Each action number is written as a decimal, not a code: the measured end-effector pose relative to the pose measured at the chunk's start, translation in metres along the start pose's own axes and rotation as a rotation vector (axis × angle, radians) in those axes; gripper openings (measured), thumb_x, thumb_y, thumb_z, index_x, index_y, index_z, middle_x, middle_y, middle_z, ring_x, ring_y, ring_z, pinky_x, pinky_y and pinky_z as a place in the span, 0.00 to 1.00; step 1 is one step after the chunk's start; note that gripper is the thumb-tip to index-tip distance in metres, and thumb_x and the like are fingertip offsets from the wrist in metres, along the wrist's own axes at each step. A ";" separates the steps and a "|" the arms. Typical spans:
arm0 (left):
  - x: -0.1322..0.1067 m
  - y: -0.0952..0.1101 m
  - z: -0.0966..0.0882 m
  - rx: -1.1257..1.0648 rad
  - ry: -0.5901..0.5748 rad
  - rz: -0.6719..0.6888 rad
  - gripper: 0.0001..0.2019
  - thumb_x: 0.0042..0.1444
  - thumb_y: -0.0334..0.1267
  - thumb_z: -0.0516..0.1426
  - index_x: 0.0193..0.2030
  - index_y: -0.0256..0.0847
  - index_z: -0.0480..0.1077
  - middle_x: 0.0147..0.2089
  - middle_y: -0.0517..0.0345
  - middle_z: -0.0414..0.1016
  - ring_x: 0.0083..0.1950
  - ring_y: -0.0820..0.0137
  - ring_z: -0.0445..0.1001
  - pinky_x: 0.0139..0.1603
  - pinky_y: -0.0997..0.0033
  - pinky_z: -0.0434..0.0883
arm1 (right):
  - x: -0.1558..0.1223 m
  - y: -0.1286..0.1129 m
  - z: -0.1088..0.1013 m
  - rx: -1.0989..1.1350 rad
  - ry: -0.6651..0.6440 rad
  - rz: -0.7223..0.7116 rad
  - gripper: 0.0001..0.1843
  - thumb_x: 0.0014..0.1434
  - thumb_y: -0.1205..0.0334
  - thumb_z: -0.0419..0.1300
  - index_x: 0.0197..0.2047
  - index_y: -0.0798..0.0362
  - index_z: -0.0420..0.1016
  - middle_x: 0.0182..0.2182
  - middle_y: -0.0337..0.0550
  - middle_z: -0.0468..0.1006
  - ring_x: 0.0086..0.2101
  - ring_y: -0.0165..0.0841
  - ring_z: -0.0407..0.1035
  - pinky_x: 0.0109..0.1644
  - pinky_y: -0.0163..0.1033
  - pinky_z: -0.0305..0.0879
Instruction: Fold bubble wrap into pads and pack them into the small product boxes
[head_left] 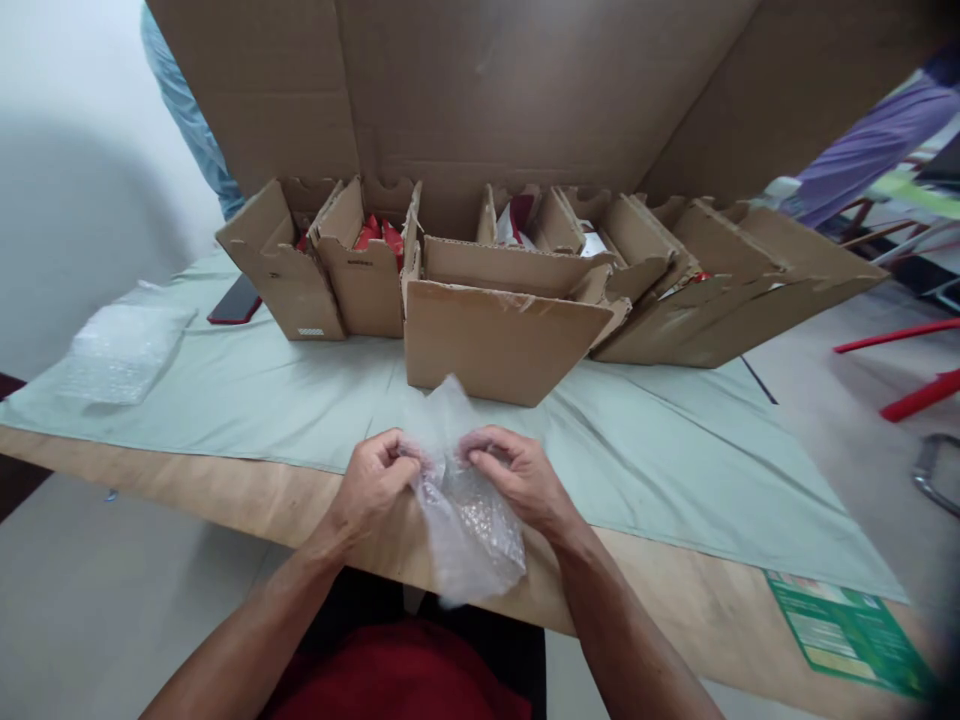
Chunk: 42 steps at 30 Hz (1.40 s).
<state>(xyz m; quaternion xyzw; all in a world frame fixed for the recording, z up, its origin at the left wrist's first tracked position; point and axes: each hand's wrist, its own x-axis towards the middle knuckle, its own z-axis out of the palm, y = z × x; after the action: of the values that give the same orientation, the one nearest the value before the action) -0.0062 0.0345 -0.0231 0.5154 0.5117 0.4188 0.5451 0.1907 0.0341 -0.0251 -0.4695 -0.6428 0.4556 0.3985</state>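
A crumpled piece of clear bubble wrap [469, 535] hangs between my two hands, over the front edge of the table. My left hand [375, 478] pinches its left side between thumb and fingers. On the other side, my right hand [517, 475] grips the wrap in the same way. Whether anything lies inside the wrap cannot be seen. Just beyond my hands stands a low open cardboard box [502, 345], whose inside is mostly hidden by its front wall.
More open cardboard bins [375, 290] stand in a row, some holding red packets [380, 235], before a tall cardboard panel [517, 90]. Bubble wrap sheets [127, 345] and a dark phone-like object [235, 300] lie left. A green printed sheet [844, 625] lies at right. People stand behind.
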 end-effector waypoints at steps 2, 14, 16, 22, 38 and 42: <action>-0.007 0.003 -0.016 -0.112 0.007 -0.063 0.05 0.47 0.38 0.62 0.28 0.39 0.74 0.28 0.59 0.78 0.32 0.69 0.74 0.36 0.72 0.70 | 0.000 -0.004 -0.017 -0.028 0.024 -0.021 0.08 0.59 0.63 0.58 0.37 0.51 0.79 0.34 0.41 0.82 0.34 0.33 0.75 0.41 0.38 0.71; -0.076 -0.024 -0.007 -0.255 -0.133 -0.482 0.25 0.49 0.58 0.67 0.36 0.35 0.76 0.35 0.46 0.83 0.32 0.64 0.80 0.34 0.67 0.77 | 0.056 -0.045 -0.033 -0.840 -0.175 -0.086 0.17 0.62 0.66 0.64 0.54 0.48 0.78 0.49 0.45 0.84 0.46 0.40 0.78 0.50 0.45 0.71; -0.079 -0.025 -0.009 -0.255 -0.188 -0.504 0.28 0.49 0.61 0.66 0.38 0.34 0.77 0.41 0.42 0.84 0.36 0.63 0.81 0.34 0.67 0.77 | 0.050 -0.035 -0.039 -0.797 -0.090 -0.046 0.17 0.64 0.62 0.63 0.56 0.49 0.76 0.50 0.46 0.84 0.47 0.41 0.78 0.51 0.46 0.72; -0.085 -0.015 -0.071 0.022 -0.452 -0.578 0.27 0.53 0.63 0.63 0.39 0.35 0.79 0.36 0.47 0.84 0.33 0.67 0.81 0.33 0.71 0.76 | 0.005 0.009 -0.071 -0.736 0.068 0.130 0.18 0.61 0.59 0.63 0.54 0.53 0.77 0.47 0.49 0.84 0.45 0.43 0.79 0.47 0.47 0.74; -0.017 -0.021 0.002 1.262 -0.263 0.559 0.23 0.64 0.38 0.58 0.65 0.36 0.67 0.71 0.36 0.65 0.73 0.45 0.62 0.70 0.37 0.64 | -0.018 0.047 -0.058 -1.061 0.423 -0.203 0.14 0.65 0.64 0.55 0.50 0.55 0.78 0.50 0.54 0.82 0.48 0.47 0.74 0.48 0.50 0.66; -0.019 -0.019 -0.005 1.301 -0.222 0.525 0.23 0.66 0.39 0.56 0.67 0.37 0.64 0.73 0.36 0.62 0.74 0.48 0.60 0.70 0.41 0.63 | -0.018 0.035 -0.044 -1.037 0.306 -0.317 0.21 0.68 0.67 0.51 0.62 0.55 0.71 0.61 0.55 0.75 0.60 0.46 0.68 0.56 0.52 0.66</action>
<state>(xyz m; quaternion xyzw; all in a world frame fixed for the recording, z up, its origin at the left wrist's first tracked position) -0.0146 0.0144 -0.0396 0.8823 0.4583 0.0908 0.0569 0.2449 0.0313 -0.0480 -0.5622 -0.7802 -0.0590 0.2679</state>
